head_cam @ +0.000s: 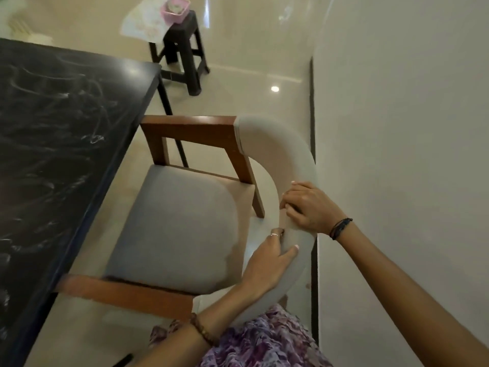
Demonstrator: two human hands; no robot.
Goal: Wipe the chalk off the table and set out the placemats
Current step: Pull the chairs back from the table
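Head view shows we are only at the beginning: the table (60, 133) at our left is full of chalk scribbles (79, 112) and no placemats are visible. Our left hand (267, 263) and right hand (307, 207) both grasp the chair backrest (288, 154).

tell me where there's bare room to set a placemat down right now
The table top is bare of things all the way to its chair-side edge, though chalk still smears it. The chair seat is bare too. The stool is crowded: a pink tub and a cloth cover it. Both the left hand and right hand grip the chair back.
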